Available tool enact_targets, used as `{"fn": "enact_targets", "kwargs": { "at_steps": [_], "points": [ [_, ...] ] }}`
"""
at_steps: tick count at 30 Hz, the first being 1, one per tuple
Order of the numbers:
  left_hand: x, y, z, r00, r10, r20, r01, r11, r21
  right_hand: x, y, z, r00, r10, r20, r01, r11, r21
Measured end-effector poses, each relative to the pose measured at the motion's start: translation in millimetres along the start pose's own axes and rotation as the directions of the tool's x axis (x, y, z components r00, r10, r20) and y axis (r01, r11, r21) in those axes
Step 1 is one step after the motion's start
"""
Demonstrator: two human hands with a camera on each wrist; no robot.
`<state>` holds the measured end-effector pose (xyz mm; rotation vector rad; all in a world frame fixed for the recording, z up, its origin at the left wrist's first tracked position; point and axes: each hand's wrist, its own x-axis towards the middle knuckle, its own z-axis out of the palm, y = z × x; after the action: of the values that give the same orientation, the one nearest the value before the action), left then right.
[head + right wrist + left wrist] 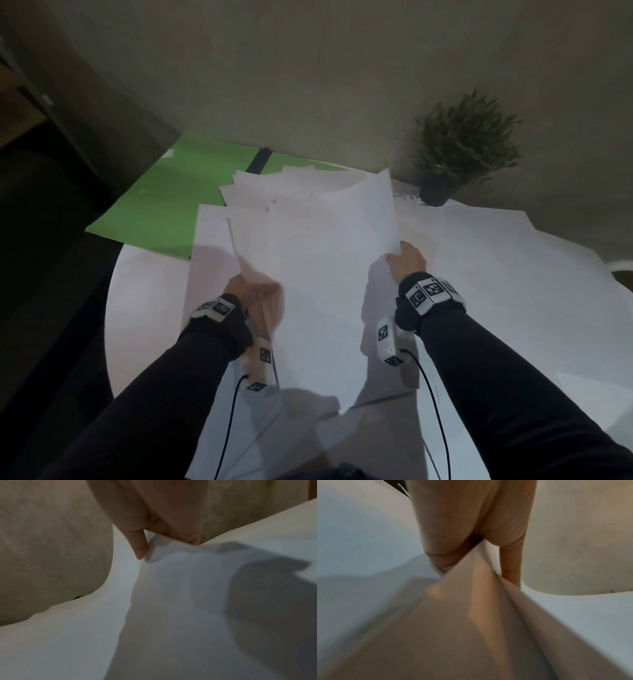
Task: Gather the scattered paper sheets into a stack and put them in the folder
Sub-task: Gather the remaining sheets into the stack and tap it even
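Both hands hold a stack of white paper sheets [318, 270] lifted off the round white table [144, 308]. My left hand [255, 294] pinches the stack's left edge, seen close up in the left wrist view as paper [471, 601] between thumb and fingers [511, 566]. My right hand [406, 262] grips the right edge, and the right wrist view shows its fingers [140, 545] on the paper [171, 601]. An open green folder [178, 192] lies at the table's back left, partly covered by more white sheets [274, 185].
A small potted plant [459, 150] stands at the back right near the wall. More white sheets [513, 274] lie spread on the right of the table. The table's left edge drops to a dark floor.
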<state>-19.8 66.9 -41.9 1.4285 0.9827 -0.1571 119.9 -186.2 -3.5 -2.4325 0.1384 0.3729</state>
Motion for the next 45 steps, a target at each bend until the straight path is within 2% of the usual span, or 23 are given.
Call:
{"fn": "enact_targets", "kwargs": {
  "at_steps": [2, 4, 8, 11, 12, 14, 16, 18, 20, 22, 23, 25, 27, 29, 30, 32, 34, 37, 41, 45],
  "points": [
    [9.9, -4.7, -3.3, 1.000, 0.010, 0.001, -0.010, 1.000, -0.020, -1.6, -1.2, 8.5, 0.983, -0.036, 0.178, 0.046, 0.997, -0.056],
    [18.5, -8.2, -6.1, 1.000, -0.004, 0.028, 0.005, 0.999, -0.049, -6.4, -3.8, 17.4, 0.956, -0.096, 0.278, 0.121, 0.990, -0.074],
    [-3.5, 2.8, -1.4, 0.999, 0.012, 0.053, -0.010, 0.999, -0.030, -14.7, -3.4, 28.7, 0.940, -0.149, 0.306, 0.173, 0.983, -0.053],
    [-6.5, 9.4, 0.7, 0.993, 0.089, 0.076, -0.086, 0.995, -0.043, -12.1, 5.7, 27.4, 0.968, -0.082, 0.239, 0.100, 0.993, -0.062],
    [-9.2, 13.8, 0.6, 0.989, 0.113, 0.098, -0.107, 0.992, -0.061, -12.2, 7.4, 22.3, 0.981, -0.027, 0.193, 0.033, 0.999, -0.026],
    [-15.8, 25.1, -0.9, 0.970, 0.183, 0.158, -0.168, 0.980, -0.103, -10.4, 12.1, 8.7, 0.987, 0.037, 0.158, -0.070, 0.975, 0.209],
    [-25.4, 42.9, -1.3, 0.927, 0.283, 0.244, -0.247, 0.954, -0.170, -13.1, 11.9, -8.5, 0.973, -0.008, 0.231, -0.104, 0.878, 0.468],
    [-34.6, 66.2, 0.7, 0.873, 0.391, 0.291, -0.333, 0.914, -0.231, -21.2, -0.2, -28.2, 0.945, -0.128, 0.301, -0.092, 0.779, 0.620],
    [-41.9, 92.6, 5.9, 0.840, 0.475, 0.263, -0.421, 0.875, -0.237, -30.4, -23.6, -47.1, 0.956, -0.206, 0.208, 0.006, 0.723, 0.691],
    [-47.5, 118.8, 12.3, 0.804, 0.554, 0.214, -0.495, 0.824, -0.275, -38.4, -49.1, -66.8, 0.974, -0.226, 0.004, 0.156, 0.686, 0.711],
    [-53.3, 131.5, 16.9, 0.783, 0.594, 0.182, -0.536, 0.794, -0.287, -42.0, -60.4, -74.7, 0.967, -0.238, -0.092, 0.230, 0.656, 0.719],
    [-68.0, 152.9, 27.1, 0.772, 0.632, 0.072, -0.592, 0.755, -0.283, -52.0, -79.7, -84.0, 0.940, -0.261, -0.222, 0.337, 0.585, 0.738],
    [-79.4, 165.3, 35.5, 0.753, 0.654, -0.070, -0.645, 0.713, -0.277, -60.4, -88.7, -84.7, 0.918, -0.266, -0.294, 0.393, 0.519, 0.759],
    [-85.9, 167.6, 40.1, 0.711, 0.694, -0.114, -0.692, 0.661, -0.292, -66.5, -89.7, -81.5, 0.898, -0.254, -0.359, 0.439, 0.481, 0.759],
    [-88.6, 165.1, 41.5, 0.700, 0.704, -0.116, -0.700, 0.647, -0.302, -68.2, -86.8, -78.9, 0.892, -0.247, -0.378, 0.451, 0.476, 0.755],
    [-88.3, 155.1, 42.5, 0.716, 0.690, -0.106, -0.687, 0.669, -0.284, -70.3, -77.7, -72.2, 0.903, -0.245, -0.353, 0.429, 0.487, 0.761],
    [-82.6, 138.8, 42.5, 0.741, 0.671, -0.032, -0.652, 0.707, -0.273, -73.1, -68.8, -65.5, 0.926, -0.251, -0.281, 0.375, 0.535, 0.757],
    [-78.7, 120.6, 41.5, 0.750, 0.659, 0.055, -0.626, 0.735, -0.259, -73.1, -62.6, -60.3, 0.945, -0.231, -0.232, 0.325, 0.572, 0.753],
    [-77.1, 117.8, 39.8, 0.746, 0.666, 0.022, -0.637, 0.723, -0.266, -72.0, -68.2, -62.4, 0.936, -0.218, -0.275, 0.351, 0.537, 0.768],
    [-76.5, 116.7, 36.1, 0.735, 0.677, -0.028, -0.659, 0.704, -0.264, -74.0, -71.3, -67.8, 0.926, -0.206, -0.317, 0.376, 0.413, 0.829]
  ]
}}
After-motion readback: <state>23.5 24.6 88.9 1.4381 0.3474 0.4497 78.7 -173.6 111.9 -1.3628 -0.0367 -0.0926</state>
